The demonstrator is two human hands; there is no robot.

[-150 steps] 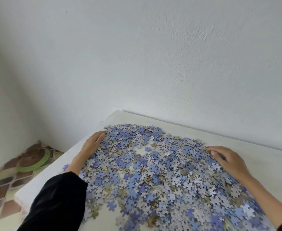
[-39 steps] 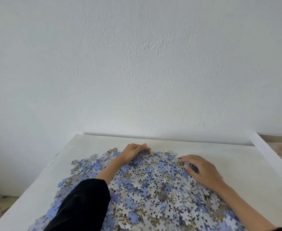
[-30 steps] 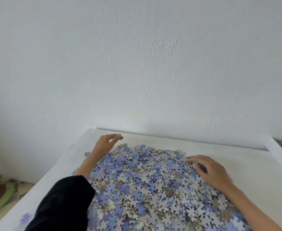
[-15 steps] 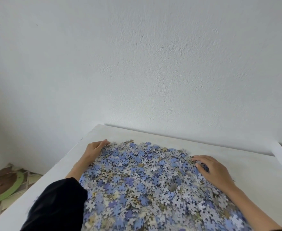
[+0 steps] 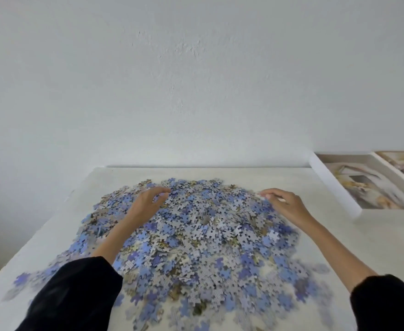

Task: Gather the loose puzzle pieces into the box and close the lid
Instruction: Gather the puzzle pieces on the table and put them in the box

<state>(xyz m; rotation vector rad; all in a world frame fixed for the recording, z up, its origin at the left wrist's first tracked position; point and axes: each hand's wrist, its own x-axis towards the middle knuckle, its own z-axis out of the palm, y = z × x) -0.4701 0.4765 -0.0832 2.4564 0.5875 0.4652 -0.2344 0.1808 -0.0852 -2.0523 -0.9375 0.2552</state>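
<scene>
Both your hands are on the puzzle heap; the box stands apart to your right.

The loose blue, grey and tan cardboard puzzle pieces (image 5: 208, 235) lie in one broad mound on the white tabletop (image 5: 344, 237), with blurred strays at its near edge. Your left hand (image 5: 148, 203) lies on the far left part of the mound with its fingers curled down into the pieces; whether they grip any cannot be told. Your right hand (image 5: 285, 205) sits palm down at the mound's far right edge, fingers loosely arched, tips touching pieces, nothing held. Both forearms are bare below black sleeves (image 5: 76, 297). The shallow white-walled box (image 5: 332, 185), a pale print inside it, rests near the wall, well apart from the mound. No pieces are visible in it.
</scene>
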